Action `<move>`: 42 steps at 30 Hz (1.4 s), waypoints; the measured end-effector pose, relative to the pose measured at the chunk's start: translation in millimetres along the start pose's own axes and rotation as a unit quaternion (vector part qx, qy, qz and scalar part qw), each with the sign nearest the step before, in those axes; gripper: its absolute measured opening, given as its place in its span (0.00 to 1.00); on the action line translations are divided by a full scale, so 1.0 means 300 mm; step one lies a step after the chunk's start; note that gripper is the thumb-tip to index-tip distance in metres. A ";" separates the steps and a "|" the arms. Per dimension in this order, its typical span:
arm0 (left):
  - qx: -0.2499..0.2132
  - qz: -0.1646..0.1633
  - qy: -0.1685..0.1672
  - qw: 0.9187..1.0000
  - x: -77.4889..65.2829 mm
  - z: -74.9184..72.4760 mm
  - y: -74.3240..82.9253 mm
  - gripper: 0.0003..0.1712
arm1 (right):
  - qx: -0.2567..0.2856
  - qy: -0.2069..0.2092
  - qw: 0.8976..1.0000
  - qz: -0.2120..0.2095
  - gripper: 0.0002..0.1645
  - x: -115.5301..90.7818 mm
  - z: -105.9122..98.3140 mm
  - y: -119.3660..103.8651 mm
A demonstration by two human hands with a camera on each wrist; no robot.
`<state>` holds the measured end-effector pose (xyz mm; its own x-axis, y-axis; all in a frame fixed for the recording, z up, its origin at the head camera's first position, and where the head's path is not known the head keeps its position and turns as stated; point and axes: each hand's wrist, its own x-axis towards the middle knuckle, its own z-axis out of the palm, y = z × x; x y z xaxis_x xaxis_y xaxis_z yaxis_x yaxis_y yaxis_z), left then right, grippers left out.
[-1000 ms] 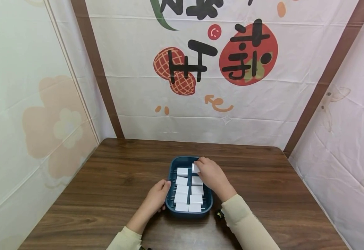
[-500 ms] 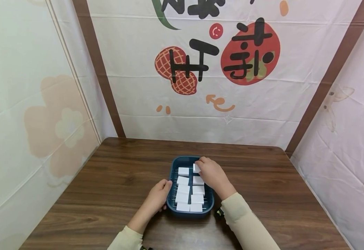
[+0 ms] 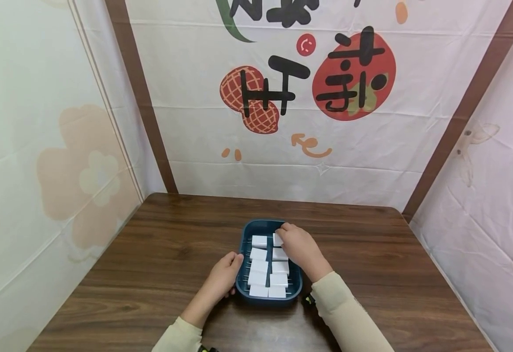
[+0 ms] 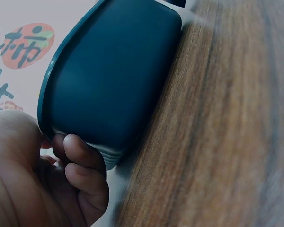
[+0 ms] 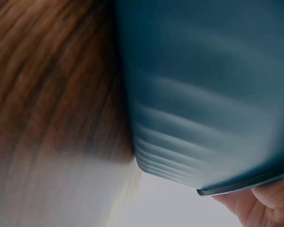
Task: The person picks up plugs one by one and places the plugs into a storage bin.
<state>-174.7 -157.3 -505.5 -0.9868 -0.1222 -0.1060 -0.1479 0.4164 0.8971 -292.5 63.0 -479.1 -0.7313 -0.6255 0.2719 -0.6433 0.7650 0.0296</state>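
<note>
A dark blue rectangular container (image 3: 268, 301) stands on the table, holding two columns of white rectangular blocks (image 3: 258, 267) with thin metal pins at their sides. My left hand (image 3: 222, 275) grips its left side, thumb at the rim and fingers curled against the outer wall; the left wrist view shows the curled fingers (image 4: 87, 184) by the wall. At the far right corner, my right hand (image 3: 301, 248) pinches the farthest white block (image 3: 277, 239) of the right column. Part of that block is hidden behind the fingers. From the right wrist, the container's wall (image 5: 203, 94) covers most of the view.
The brown wood-grain table (image 3: 186, 230) extends around the container. Behind it hangs a white printed cloth (image 3: 238, 181), with cloth walls at left and right. A small dark object with yellow marks (image 3: 310, 299) shows beneath the right sleeve.
My right hand and the block in its fingers have come slightly lower and nearer within the container. The left hand stays at the left side. The head view has shifted slightly.
</note>
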 end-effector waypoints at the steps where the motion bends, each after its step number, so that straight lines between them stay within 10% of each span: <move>1: 0.000 0.000 0.000 1.000 -0.001 0.000 -0.001 0.21 | 0.000 0.001 1.000 -0.001 0.21 -0.001 0.002 -0.001; 42: -0.005 0.013 0.005 1.000 -0.003 -0.002 0.001 0.22 | -0.017 -0.036 0.999 0.012 0.19 0.046 0.032 -0.029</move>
<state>-173.9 -157.6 -504.9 -0.9896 -0.1213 -0.0779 -0.1215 0.4101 0.9039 -299.1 46.4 -484.9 -0.7618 -0.6153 0.2026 -0.6181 0.7840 0.0569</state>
